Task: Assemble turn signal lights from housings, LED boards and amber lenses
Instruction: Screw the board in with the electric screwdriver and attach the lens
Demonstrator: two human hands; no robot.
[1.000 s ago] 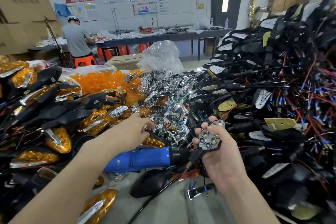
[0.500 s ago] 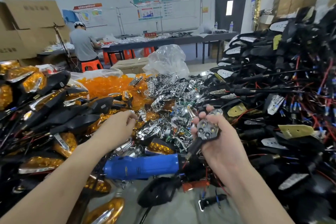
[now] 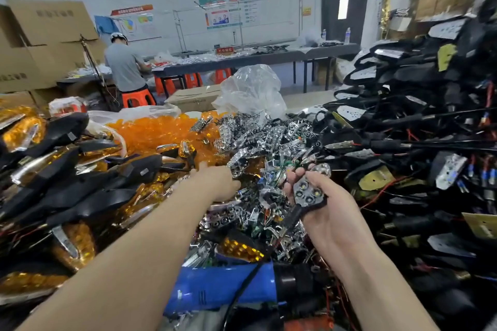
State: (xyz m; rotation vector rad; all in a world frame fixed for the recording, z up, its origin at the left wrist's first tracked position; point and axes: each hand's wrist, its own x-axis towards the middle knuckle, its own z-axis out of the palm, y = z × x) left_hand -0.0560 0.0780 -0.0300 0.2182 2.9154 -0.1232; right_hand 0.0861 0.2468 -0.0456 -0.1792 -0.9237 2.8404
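Note:
My right hand (image 3: 326, 212) grips a black housing (image 3: 309, 195) with a chrome reflector and LEDs set in it, its black stem pointing down. My left hand (image 3: 219, 183) reaches forward into the heap of chrome reflectors and LED boards (image 3: 269, 142); its fingertips are buried among the parts, so what they touch is hidden. Behind that heap lies a pile of loose amber lenses (image 3: 156, 131). Black housings with red and black wires (image 3: 430, 142) are stacked high on the right.
Finished lights with amber lenses (image 3: 67, 169) are heaped on the left. A blue power tool (image 3: 223, 287) lies under my arms. A clear plastic bag (image 3: 252, 88) stands behind the reflectors. A person (image 3: 125, 67) works at a far table among cardboard boxes (image 3: 45, 43).
My left hand has moved forward and right, from the edge of the finished lights into the chrome reflector heap. My right hand keeps hold of the housing, nearly still.

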